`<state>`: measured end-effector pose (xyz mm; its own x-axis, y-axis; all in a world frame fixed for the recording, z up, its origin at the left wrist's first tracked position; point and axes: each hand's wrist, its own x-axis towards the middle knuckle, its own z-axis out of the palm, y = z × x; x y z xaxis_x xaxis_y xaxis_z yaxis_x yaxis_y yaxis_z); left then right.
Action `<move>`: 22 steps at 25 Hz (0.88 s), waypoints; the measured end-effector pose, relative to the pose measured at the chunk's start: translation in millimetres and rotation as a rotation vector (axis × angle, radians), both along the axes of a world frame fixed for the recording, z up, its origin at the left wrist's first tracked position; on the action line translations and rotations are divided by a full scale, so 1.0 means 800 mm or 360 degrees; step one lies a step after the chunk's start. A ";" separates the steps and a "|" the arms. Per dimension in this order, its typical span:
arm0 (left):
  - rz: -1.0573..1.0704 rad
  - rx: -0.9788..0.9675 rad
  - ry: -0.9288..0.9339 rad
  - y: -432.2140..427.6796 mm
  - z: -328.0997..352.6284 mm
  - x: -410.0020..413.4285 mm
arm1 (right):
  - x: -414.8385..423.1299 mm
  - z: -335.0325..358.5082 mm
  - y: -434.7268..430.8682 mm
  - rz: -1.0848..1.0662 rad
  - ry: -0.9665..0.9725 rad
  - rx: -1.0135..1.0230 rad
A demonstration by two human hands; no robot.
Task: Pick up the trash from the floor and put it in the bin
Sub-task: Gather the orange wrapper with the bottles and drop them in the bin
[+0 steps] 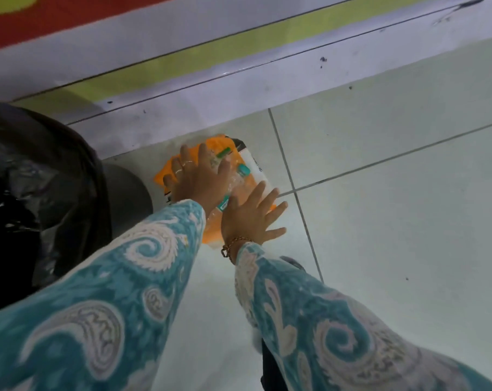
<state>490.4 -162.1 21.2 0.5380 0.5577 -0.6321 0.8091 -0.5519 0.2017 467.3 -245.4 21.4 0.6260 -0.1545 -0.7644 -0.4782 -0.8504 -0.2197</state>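
Observation:
An orange plastic wrapper point(219, 145) lies flat on the pale floor tiles beside the wall's base. On top of it rests a crushed clear plastic bottle point(237, 177) with a teal cap and a teal label. My left hand point(199, 179) is spread over the wrapper's left part, fingers apart, palm down. My right hand point(249, 218) is spread over the wrapper's lower right edge, fingers apart, next to the bottle's label end. Neither hand has closed on anything. The bin lined with a black bag point(36, 198) stands just left of the wrapper.
A white skirting strip point(239, 91) and a green-striped wall run diagonally behind the trash. Pale tiled floor point(394, 207) stretches to the right. A dark foot or shoe point(294, 263) shows beside my right sleeve.

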 end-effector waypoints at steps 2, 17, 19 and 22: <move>-0.0096 0.0051 -0.0026 0.006 -0.002 0.016 | 0.004 -0.003 -0.003 0.0089 -0.0032 0.0017; 0.0648 -0.0134 0.0054 -0.048 -0.032 -0.092 | -0.036 -0.031 -0.058 0.0911 -0.0206 0.0013; 0.0585 -0.0149 0.0024 -0.051 -0.038 -0.112 | -0.042 -0.034 -0.072 0.1055 -0.0228 -0.0022; 0.0509 -0.0188 -0.0016 -0.048 -0.047 -0.139 | -0.053 -0.037 -0.080 0.0936 -0.0096 -0.0067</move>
